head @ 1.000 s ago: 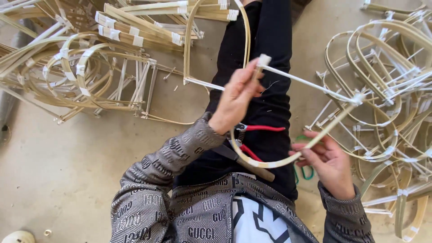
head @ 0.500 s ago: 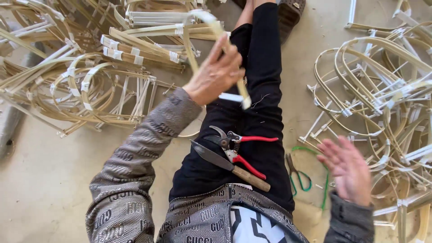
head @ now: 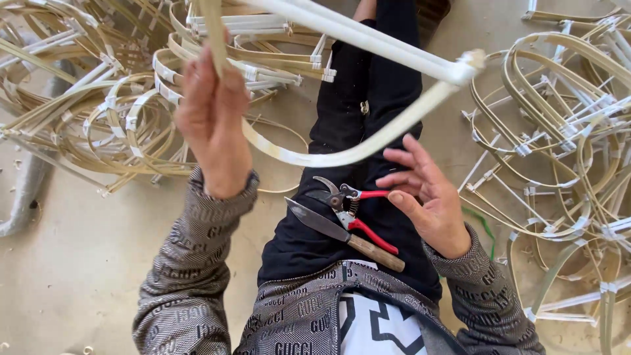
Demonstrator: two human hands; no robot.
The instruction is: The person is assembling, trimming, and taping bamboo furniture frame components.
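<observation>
**A:** What do you see on the far left?

**B:** I see a big heap of bent bamboo frames (head: 98, 125) on the concrete floor (head: 79, 263). The strips are pale yellow and bound with white tape at the joints. They lie tangled, one over another.

**A:** And the left hand?

**B:** The left hand (head: 213, 121) is raised, and its fingers are closed around one upright strip of a curved bamboo frame (head: 342, 154). This frame is held in the air above the lap. From the hand it bends down and to the right, then rises to a taped corner (head: 468, 66) at the upper right, where two long white rods meet it.

**A:** What lies on the lap?

**B:** On the black trousers (head: 368, 118) I see a knife with a wooden handle (head: 345, 235), and pruning shears with red handles (head: 351, 210) lying across it. They touch each other.

**A:** The right hand?

**B:** The right hand (head: 424, 197) is open, fingers spread. It holds nothing. The fingertips are just under the curved strip, but I cannot tell if they touch it.

**A:** Further right?

**B:** A second heap of bamboo frames (head: 565, 131) on the floor, and something thin and green (head: 483, 223) beside the right sleeve.
</observation>
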